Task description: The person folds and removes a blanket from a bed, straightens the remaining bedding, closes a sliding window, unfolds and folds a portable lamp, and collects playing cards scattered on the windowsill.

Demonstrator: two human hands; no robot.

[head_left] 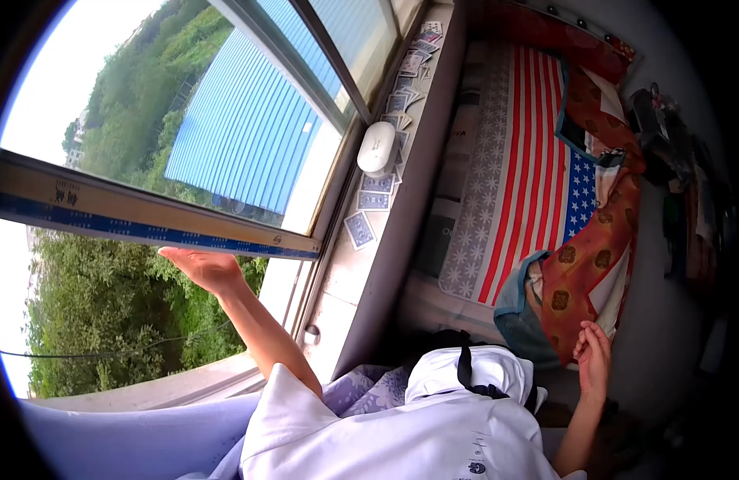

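My left hand (pixel 205 268) reaches out to the window with the fingers stretched flat. It lies against the lower edge of the window sash (pixel 249 238), whose frame carries a strip of blue and tan film. On the other side my right hand (pixel 593 352) hangs free in the air near the bed. Its fingers are loosely curled and nothing shows in it. Closest to that hand is a red-brown patterned blanket (pixel 581 296) with a teal edge.
Playing cards (pixel 375 200) lie scattered along the windowsill (pixel 341 276), around a white rounded case (pixel 377 150). The bed has a striped, starred cover (pixel 529 160). A lavender curtain (pixel 137 436) runs along the bottom left. A white cloth item with black straps (pixel 469 372) is near my chest. Clothes (pixel 677 160) hang at right.
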